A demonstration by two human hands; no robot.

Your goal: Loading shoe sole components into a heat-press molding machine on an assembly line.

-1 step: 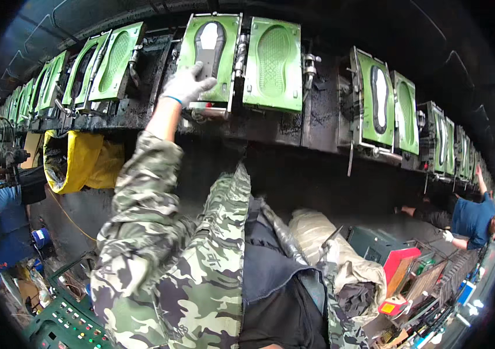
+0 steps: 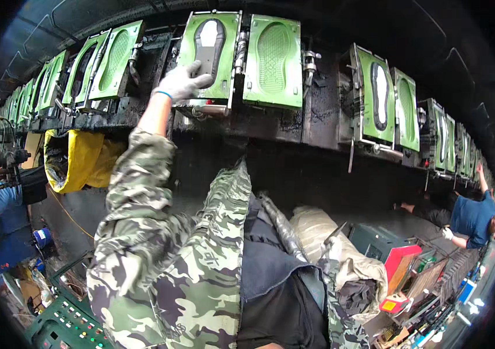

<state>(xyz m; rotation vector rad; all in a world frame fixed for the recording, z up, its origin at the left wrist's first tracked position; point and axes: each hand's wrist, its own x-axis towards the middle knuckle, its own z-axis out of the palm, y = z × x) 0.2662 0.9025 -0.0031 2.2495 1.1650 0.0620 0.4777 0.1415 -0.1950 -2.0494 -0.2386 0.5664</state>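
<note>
My left hand (image 2: 182,82), in a pale work glove with a blue band at the wrist, reaches up to a green mould half (image 2: 230,72). Its fingers are stretched out and apart, and the tips rest on or just over the heel end of a dark shoe sole (image 2: 210,53) with a white patch. Hinged beside it is the other mould half (image 2: 273,64), with a textured sole-shaped hollow. Low in front of my body, my right hand (image 2: 332,250) appears gloved and closed around a pointed metal blade (image 2: 338,231); its fingers are hard to make out.
More open green moulds (image 2: 377,102) line the dark bench on both sides. A yellow bag (image 2: 76,160) hangs below at left, above a control panel (image 2: 70,326). Beige cloth (image 2: 317,232) lies beside my right arm. A person in blue (image 2: 471,218) works at far right.
My left hand and sleeve have shifted slightly left, with the fingertips still at the sole's heel end. The right hand stays in about the same place.
</note>
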